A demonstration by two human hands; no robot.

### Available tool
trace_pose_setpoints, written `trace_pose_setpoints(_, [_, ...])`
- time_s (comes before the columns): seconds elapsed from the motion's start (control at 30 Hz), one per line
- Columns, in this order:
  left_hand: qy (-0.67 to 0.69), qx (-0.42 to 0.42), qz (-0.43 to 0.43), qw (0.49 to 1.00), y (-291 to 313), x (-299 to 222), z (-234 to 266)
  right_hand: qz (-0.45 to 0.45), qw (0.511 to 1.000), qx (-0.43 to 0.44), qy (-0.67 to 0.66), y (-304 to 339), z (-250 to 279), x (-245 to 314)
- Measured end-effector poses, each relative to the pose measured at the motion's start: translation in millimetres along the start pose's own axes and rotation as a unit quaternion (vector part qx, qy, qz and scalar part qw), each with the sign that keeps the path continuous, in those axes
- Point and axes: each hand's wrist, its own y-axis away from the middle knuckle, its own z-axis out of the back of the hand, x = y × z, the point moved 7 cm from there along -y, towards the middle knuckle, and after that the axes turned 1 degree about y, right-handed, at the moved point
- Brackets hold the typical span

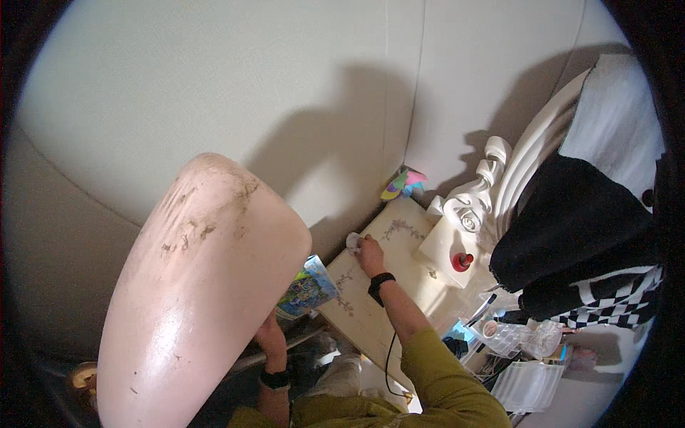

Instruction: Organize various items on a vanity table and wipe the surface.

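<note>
A large, smooth, pale pink rounded form (207,285) fills the left side, with brown smears and scuffs on its upper part. Its kind is not clear. My left hand (270,335) is at its lower right edge, and the fingers are hidden behind it. Farther right, my right hand (369,255) pinches a small white wad (353,241), perhaps tissue or a cotton pad. The hand is over the far left edge of a cream tabletop (385,264) with a floral pattern. A colourful printed booklet or packet (309,288) shows between the pink form and the tabletop.
White carved scrollwork (471,200) rises behind a cream box (453,242) carrying a red-topped object (462,262). Black cloth (571,221) hangs at right above clear plastic containers (528,385). Pastel paper pieces (404,183) lie in the corner. A black cable (389,364) crosses near my right arm.
</note>
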Motion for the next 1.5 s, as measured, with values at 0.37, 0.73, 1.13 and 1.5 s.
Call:
trace_pose_setpoints(0.37, [-0.103,-0.034,-0.024,0.994,-0.5,33.8,28.9,0.039,0.999,0.016,0.022,-3.8,-10.7,4.6])
trace_pose_setpoints(0.73, [0.019,-0.010,-0.030,0.999,-3.7,13.4,15.7,0.041,0.992,0.043,0.113,-8.2,-7.4,1.1])
trace_pose_setpoints(1.13, [0.019,-0.016,-0.023,0.999,-1.2,19.5,32.3,0.078,0.971,0.030,0.226,-14.6,0.1,12.8])
trace_pose_setpoints(1.5, [-0.039,-0.002,-0.026,0.999,6.4,11.2,39.8,0.146,0.943,-0.085,0.285,-16.4,4.6,18.6])
